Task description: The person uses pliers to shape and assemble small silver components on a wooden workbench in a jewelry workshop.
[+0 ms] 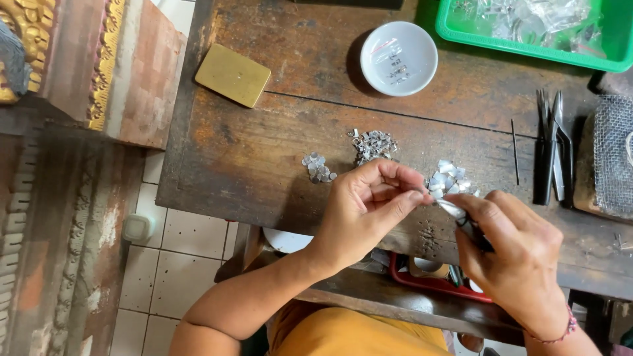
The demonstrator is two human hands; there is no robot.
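Note:
My left hand (369, 211) hovers over the front edge of a worn wooden table (264, 158), its thumb and forefinger pinched on a tiny silver piece (432, 195). My right hand (517, 254) grips a small dark-handled tool (461, 214) whose metal tip meets that piece. Three small heaps of silver bits lie just beyond the hands: one at the left (318, 168), one in the middle (373, 145), one at the right (450, 179), right by my fingertips.
A white bowl (398, 58) holding a few small parts stands at the back. A brass plate (232, 74) lies at the far left, a green tray (616, 39) of clear bags at the far right. Pliers and tweezers (552, 145) and wire mesh (613, 155) lie on the right.

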